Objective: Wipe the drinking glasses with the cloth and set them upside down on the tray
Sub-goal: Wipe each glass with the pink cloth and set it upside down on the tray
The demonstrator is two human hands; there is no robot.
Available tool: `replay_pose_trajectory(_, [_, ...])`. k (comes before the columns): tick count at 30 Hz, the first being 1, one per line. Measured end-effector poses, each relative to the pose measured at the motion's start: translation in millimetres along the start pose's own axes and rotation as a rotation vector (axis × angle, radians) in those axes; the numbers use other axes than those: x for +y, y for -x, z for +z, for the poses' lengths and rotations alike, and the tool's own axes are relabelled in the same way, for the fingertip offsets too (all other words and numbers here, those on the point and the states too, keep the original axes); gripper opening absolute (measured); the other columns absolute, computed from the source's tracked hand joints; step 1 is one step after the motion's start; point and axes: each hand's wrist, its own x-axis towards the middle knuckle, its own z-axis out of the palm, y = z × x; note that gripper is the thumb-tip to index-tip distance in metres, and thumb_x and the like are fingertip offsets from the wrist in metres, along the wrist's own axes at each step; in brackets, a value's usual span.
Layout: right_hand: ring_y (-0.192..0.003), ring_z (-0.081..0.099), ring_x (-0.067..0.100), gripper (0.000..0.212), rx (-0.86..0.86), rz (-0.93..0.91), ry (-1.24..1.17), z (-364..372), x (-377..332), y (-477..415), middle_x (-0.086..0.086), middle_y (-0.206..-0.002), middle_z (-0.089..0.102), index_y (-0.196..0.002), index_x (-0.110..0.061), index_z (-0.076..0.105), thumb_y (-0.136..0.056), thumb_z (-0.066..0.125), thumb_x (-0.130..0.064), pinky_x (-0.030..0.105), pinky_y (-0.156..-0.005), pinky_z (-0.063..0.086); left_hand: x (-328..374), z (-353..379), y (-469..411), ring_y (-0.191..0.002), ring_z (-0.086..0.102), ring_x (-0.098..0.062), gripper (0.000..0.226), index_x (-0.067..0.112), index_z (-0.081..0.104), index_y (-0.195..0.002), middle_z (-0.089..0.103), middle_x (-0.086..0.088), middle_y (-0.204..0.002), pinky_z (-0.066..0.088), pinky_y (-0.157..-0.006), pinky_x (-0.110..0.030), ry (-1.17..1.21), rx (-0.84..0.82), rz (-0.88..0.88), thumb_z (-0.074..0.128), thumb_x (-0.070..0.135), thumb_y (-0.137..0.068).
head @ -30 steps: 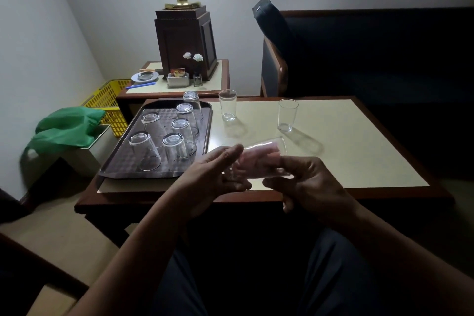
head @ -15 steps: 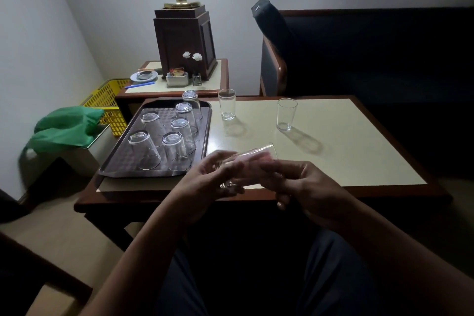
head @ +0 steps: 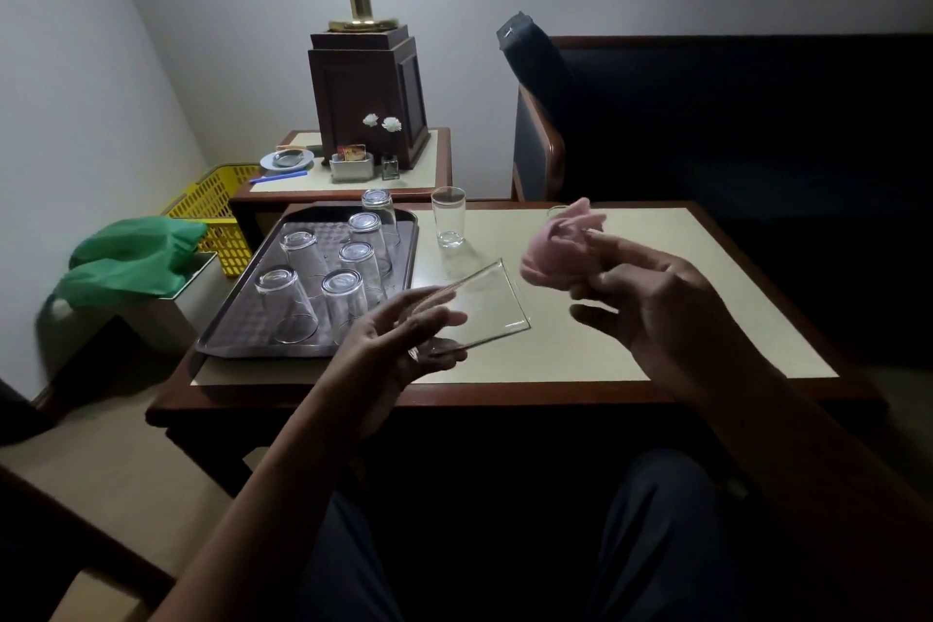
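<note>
The left hand [head: 399, 343] gripped a clear tapered drinking glass [head: 479, 313] by its base end, fingers and thumb curled round it. The glass lay on its side in the air, above the near part of the table, with its open mouth turned to the right. The right hand [head: 651, 298] was raised a little higher and pinched a crumpled pink cloth [head: 555, 253] between thumb and fingertips, its other fingers loosely bent. The cloth was outside the glass and apart from it.

Below the hands stood a cream-topped wooden table [head: 555, 359]. On its left part lay a dark brown rectangular plastic tray [head: 237, 328] carrying six clear glasses [head: 358, 268], all mouth down. Just right of the tray's far corner an upright clear glass [head: 448, 217] stood on the tabletop. The rim of another glass [head: 554, 210] showed behind the cloth, mostly hidden.

Beyond the table was a small side table [head: 434, 167] with a dark wooden lamp base [head: 368, 86]. To the left sat a yellow slotted plastic basket [head: 212, 202] and a green bundle [head: 131, 253], and to the right a dark sofa [head: 732, 126].
</note>
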Motion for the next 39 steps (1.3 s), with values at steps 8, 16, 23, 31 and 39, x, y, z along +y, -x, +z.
replay_pose_trajectory(8, [-0.086, 0.07, 0.0, 0.031, -0.046, -0.633, 0.772, 16.6, -7.4, -10.2, -0.009, -0.107, 0.068, -0.108, -0.022, 0.08, -0.08, 0.085, -0.033, 0.02, -0.073, 0.061, 2.6, 2.7, -4.0, -0.077, 0.064, -0.023, 0.08, 0.01, 0.075, -0.122, 0.074, -0.017, -0.114, 0.043, -0.079, -0.035, 0.075, -0.213, -0.179, 0.094, 0.056, -0.059])
replay_pose_trajectory(16, [-0.068, 0.07, -0.001, 0.023, -0.296, -0.698, 0.849, 16.0, 3.5, -30.8, -0.001, -0.084, 0.079, -0.101, -0.007, 0.081, -0.083, 0.086, -0.022, 0.009, -0.061, 0.053, 23.2, 9.9, -4.2, -0.077, 0.068, -0.024, 0.049, -0.003, 0.061, -0.123, 0.073, -0.014, -0.104, 0.056, -0.069, -0.029, -0.178, -0.237, -0.062, 0.078, 0.012, -0.079])
replay_pose_trajectory(23, [-0.065, 0.076, 0.022, 0.009, -0.168, -0.015, 0.261, 17.8, 21.4, -25.8, 0.016, -0.081, 0.078, -0.097, 0.003, 0.078, -0.088, 0.077, 0.005, 0.031, -0.045, 0.054, 22.9, 9.5, -6.7, -0.116, 0.068, -0.011, 0.069, 0.011, 0.053, -0.126, 0.064, 0.006, -0.13, 0.057, -0.091, -0.024, -0.705, -0.148, 0.41, 0.092, 0.015, -0.069])
replay_pose_trajectory(31, [-0.048, 0.063, 0.016, 0.026, -0.158, 0.059, 0.44, 18.9, 21.0, -32.1, 0.014, -0.076, 0.077, -0.094, -0.001, 0.074, -0.084, 0.087, -0.021, 0.022, -0.037, 0.042, 25.6, 4.2, -7.2, -0.106, 0.072, -0.014, 0.054, 0.012, 0.065, -0.126, 0.071, 0.001, -0.12, 0.058, -0.087, -0.024, -0.651, -0.198, 0.339, 0.085, 0.022, -0.076])
replay_pose_trajectory(39, [-0.07, 0.078, 0.033, 0.021, -0.115, -0.074, 0.569, 22.4, 17.1, -27.8, 0.015, -0.081, 0.078, -0.098, -0.008, 0.079, -0.08, 0.088, -0.012, 0.037, -0.047, 0.058, 13.3, -12.5, -13.9, -0.11, 0.069, -0.029, 0.072, 0.018, 0.06, -0.136, 0.069, -0.006, -0.122, 0.056, -0.1, -0.052, -0.65, -0.385, 0.143, 0.094, 0.032, -0.073])
